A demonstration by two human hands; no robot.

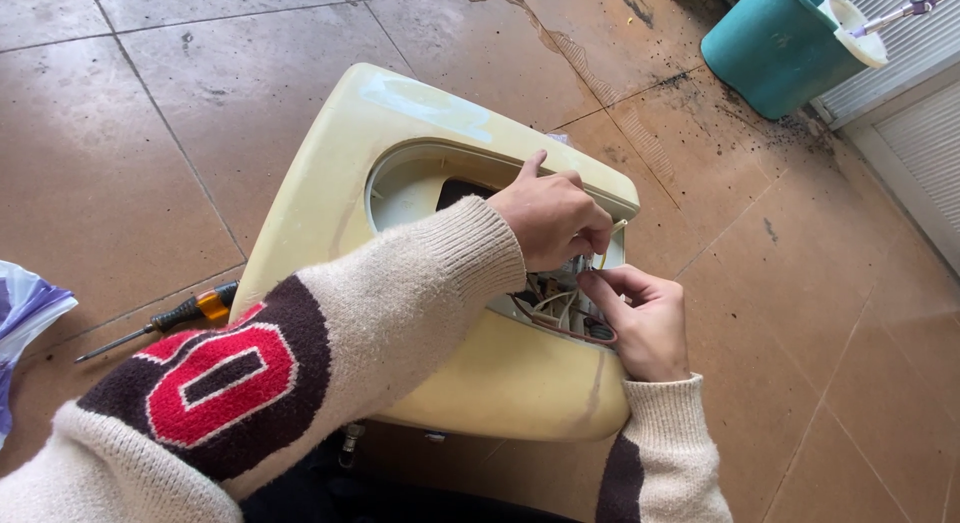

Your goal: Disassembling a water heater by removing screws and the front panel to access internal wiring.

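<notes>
A yellowed cream plastic appliance housing (340,163) lies on the tiled floor, with an oval opening that shows wires (553,308) inside. My left hand (552,218) is curled over the opening's right side, fingers pinched on something small among the wires; what it grips is hidden. Just below it, my right hand (645,318) reaches in from the right, its fingertips touching the same spot at the edge of the opening. Both arms wear a cream knit sweater with a dark and red patch.
A screwdriver (165,318) with an orange and black handle lies on the floor left of the housing. A blue-white plastic bag (25,313) sits at the left edge. A teal bucket (775,48) stands at the top right by a white shutter door.
</notes>
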